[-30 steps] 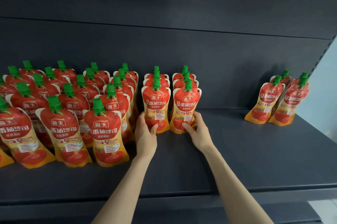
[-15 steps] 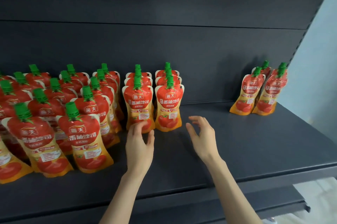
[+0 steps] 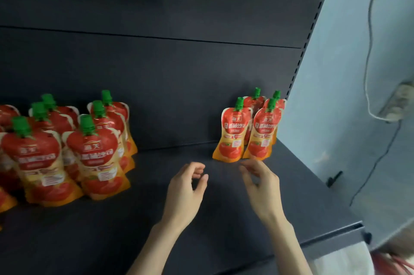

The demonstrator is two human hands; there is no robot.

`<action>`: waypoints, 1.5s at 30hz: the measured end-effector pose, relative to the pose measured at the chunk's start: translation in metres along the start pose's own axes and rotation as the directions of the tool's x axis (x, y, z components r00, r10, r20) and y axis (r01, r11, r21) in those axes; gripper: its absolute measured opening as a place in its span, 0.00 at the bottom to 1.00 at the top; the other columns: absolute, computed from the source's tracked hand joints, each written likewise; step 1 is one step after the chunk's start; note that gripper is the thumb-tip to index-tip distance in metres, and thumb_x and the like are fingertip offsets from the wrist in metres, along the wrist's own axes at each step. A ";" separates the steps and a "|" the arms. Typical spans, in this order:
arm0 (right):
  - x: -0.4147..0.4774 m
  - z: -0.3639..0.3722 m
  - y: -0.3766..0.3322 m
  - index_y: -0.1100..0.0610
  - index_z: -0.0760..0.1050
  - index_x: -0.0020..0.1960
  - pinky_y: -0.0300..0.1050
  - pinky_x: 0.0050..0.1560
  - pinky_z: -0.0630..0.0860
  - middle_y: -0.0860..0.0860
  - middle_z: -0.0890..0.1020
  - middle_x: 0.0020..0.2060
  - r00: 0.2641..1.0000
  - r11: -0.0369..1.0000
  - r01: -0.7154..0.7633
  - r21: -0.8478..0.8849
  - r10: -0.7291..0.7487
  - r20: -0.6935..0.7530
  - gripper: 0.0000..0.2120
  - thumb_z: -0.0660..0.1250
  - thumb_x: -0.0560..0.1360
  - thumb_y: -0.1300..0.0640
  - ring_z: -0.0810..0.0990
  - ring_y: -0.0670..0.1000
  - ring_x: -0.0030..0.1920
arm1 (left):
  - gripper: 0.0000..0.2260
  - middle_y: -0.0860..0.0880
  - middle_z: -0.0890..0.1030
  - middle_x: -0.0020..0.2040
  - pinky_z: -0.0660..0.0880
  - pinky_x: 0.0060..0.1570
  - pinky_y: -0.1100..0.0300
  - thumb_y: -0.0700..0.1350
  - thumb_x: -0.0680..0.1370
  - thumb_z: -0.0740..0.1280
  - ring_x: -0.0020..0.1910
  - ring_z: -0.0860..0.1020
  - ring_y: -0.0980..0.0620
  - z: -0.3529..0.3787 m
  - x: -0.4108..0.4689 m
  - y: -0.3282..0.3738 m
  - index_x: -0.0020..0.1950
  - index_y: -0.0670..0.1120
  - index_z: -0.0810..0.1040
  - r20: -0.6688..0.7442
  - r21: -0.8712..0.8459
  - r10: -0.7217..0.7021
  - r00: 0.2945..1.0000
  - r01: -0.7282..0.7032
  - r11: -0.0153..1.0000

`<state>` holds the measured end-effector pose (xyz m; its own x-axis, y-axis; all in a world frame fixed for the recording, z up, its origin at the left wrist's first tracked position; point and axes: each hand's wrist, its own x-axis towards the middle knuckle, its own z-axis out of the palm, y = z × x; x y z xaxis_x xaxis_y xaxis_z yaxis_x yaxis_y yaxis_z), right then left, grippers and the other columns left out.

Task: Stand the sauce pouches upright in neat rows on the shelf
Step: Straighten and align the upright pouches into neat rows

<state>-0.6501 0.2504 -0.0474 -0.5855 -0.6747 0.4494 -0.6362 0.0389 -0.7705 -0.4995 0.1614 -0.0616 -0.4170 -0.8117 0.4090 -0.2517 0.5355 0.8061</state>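
The white brand mark 海天 shows on the red front of the nearest sauce pouch (image 3: 96,158) at left and on the two front pouches (image 3: 233,133) at right; the larger lettering beneath is too blurred to read.

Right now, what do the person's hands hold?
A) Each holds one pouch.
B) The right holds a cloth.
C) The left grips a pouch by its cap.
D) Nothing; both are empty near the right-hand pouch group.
D: the left hand and right hand hover loosely curled over the shelf, touching nothing, just in front of the four pouches near the right end.
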 end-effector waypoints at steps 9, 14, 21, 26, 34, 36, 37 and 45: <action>0.088 -0.052 0.076 0.50 0.76 0.52 0.32 0.43 0.74 0.47 0.78 0.49 0.998 0.998 -0.014 0.060 0.010 0.064 0.05 0.65 0.76 0.55 0.78 0.42 0.46 | 0.29 0.55 0.67 0.60 0.71 0.57 0.60 0.50 0.72 0.71 0.60 0.69 0.57 0.111 0.066 0.032 0.69 0.46 0.63 -0.180 -0.082 -0.217 0.959 0.205 0.975; 0.113 -0.052 0.093 0.50 0.68 0.56 0.42 0.50 0.76 0.48 0.75 0.53 0.990 0.986 -0.110 0.127 0.098 0.099 0.14 0.68 0.74 0.52 0.76 0.45 0.51 | 0.25 0.53 0.76 0.56 0.75 0.57 0.48 0.56 0.70 0.71 0.56 0.76 0.53 0.130 0.080 0.021 0.62 0.49 0.68 -0.231 -0.078 -0.269 0.935 0.258 0.963; 0.121 -0.040 0.100 0.54 0.70 0.62 0.44 0.57 0.77 0.46 0.79 0.56 0.961 0.944 -0.218 0.247 0.164 0.222 0.20 0.70 0.73 0.54 0.79 0.45 0.55 | 0.15 0.51 0.79 0.49 0.77 0.46 0.61 0.51 0.69 0.73 0.50 0.78 0.56 0.124 0.087 0.014 0.51 0.48 0.74 -0.180 -0.123 -0.295 0.939 0.276 0.953; 0.122 -0.045 0.103 0.53 0.73 0.53 0.37 0.47 0.79 0.46 0.82 0.49 0.953 0.919 -0.218 0.330 0.127 0.274 0.10 0.70 0.73 0.56 0.81 0.43 0.49 | 0.14 0.55 0.80 0.51 0.76 0.48 0.64 0.50 0.70 0.71 0.50 0.78 0.60 0.120 0.079 0.020 0.53 0.54 0.73 -0.144 -0.231 -0.321 0.936 0.283 0.931; 0.078 -0.038 0.061 0.54 0.73 0.49 0.50 0.46 0.81 0.49 0.83 0.45 0.915 0.864 -0.247 0.438 0.059 0.400 0.06 0.68 0.74 0.56 0.82 0.49 0.47 | 0.12 0.61 0.81 0.48 0.77 0.42 0.67 0.52 0.70 0.69 0.49 0.80 0.61 0.064 0.023 0.036 0.53 0.54 0.74 -0.188 -0.358 -0.334 0.924 0.252 0.899; 0.058 -0.031 0.045 0.53 0.73 0.49 0.46 0.42 0.80 0.48 0.83 0.45 0.908 0.849 -0.263 0.459 0.057 0.415 0.05 0.67 0.74 0.56 0.83 0.49 0.46 | 0.13 0.59 0.82 0.48 0.78 0.42 0.67 0.53 0.70 0.68 0.49 0.80 0.61 0.041 0.004 0.036 0.52 0.53 0.74 -0.219 -0.363 -0.345 0.913 0.252 0.897; 0.048 -0.025 0.036 0.53 0.73 0.49 0.43 0.40 0.79 0.48 0.83 0.44 0.906 0.843 -0.266 0.468 0.054 0.419 0.05 0.67 0.74 0.56 0.83 0.49 0.46 | 0.13 0.58 0.82 0.48 0.78 0.42 0.67 0.53 0.70 0.67 0.49 0.80 0.60 0.029 -0.005 0.034 0.53 0.53 0.75 -0.230 -0.363 -0.346 0.910 0.249 0.898; -0.047 0.042 -0.049 0.56 0.74 0.51 0.41 0.40 0.80 0.48 0.84 0.44 0.914 0.801 -0.284 0.528 0.060 0.400 0.07 0.67 0.73 0.56 0.84 0.48 0.45 | 0.13 0.61 0.82 0.48 0.77 0.42 0.68 0.52 0.70 0.67 0.49 0.80 0.61 -0.090 -0.080 0.002 0.53 0.52 0.75 -0.221 -0.299 -0.321 0.921 0.249 0.921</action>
<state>-0.5703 0.2492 -0.0501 -0.3728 -0.9096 0.1834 -0.0780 -0.1662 -0.9830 -0.3879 0.2062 -0.0541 -0.1104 -0.9708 0.2128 -0.0750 0.2216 0.9722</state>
